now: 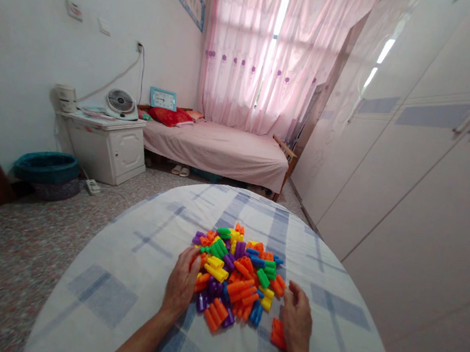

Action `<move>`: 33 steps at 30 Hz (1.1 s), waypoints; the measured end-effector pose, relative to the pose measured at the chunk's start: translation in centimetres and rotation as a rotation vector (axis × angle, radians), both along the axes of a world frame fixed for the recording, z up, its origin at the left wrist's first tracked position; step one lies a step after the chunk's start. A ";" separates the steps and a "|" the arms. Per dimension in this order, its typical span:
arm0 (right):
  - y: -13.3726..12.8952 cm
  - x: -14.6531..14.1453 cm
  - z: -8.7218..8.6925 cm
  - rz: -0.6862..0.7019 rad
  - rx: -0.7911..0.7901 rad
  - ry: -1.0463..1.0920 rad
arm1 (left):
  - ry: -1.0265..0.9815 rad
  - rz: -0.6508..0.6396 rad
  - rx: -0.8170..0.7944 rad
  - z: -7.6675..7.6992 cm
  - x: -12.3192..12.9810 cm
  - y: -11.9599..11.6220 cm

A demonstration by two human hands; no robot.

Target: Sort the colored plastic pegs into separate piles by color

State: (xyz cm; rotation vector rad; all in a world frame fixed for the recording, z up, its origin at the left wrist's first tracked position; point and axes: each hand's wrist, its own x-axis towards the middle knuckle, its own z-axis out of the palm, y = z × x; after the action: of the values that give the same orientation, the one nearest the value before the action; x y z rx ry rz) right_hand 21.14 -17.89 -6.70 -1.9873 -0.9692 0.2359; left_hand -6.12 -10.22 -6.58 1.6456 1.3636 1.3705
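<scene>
At the lower middle of the frame, a heap of coloured plastic blocks (237, 274) lies on a checked tablecloth (121, 277). The left hand (180, 286) rests loosely spread on the heap's left edge, its fingertips hidden among the pieces. The right hand (295, 322) lies open, partly covering an orange block (278, 333). Both forearms are cut off by the bottom edge.

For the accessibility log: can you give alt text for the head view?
Two bare hands, left hand and right hand, rest at the near edges of a pile of colourful plastic blocks on a checked tablecloth. Behind are a pink bed, a white cabinet and wardrobes.
</scene>
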 end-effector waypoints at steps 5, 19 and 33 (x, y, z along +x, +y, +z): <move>0.1 -0.2 0.0 0.001 -0.023 -0.083 | 0.016 0.007 0.009 0.1 0.0 0.0; 1.2 -8.9 2.8 0.478 0.188 0.077 | 0.196 -0.145 0.022 -0.2 0.7 -0.3; -2.1 -14.1 4.5 0.866 0.119 -0.619 | -0.029 -0.074 0.025 0.4 0.5 0.0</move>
State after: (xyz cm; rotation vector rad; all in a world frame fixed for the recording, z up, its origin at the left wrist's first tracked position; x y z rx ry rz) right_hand 7.07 -19.98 -2.15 -1.4292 -2.1609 0.0162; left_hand -5.62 -10.19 -6.14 1.6689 1.2621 1.3683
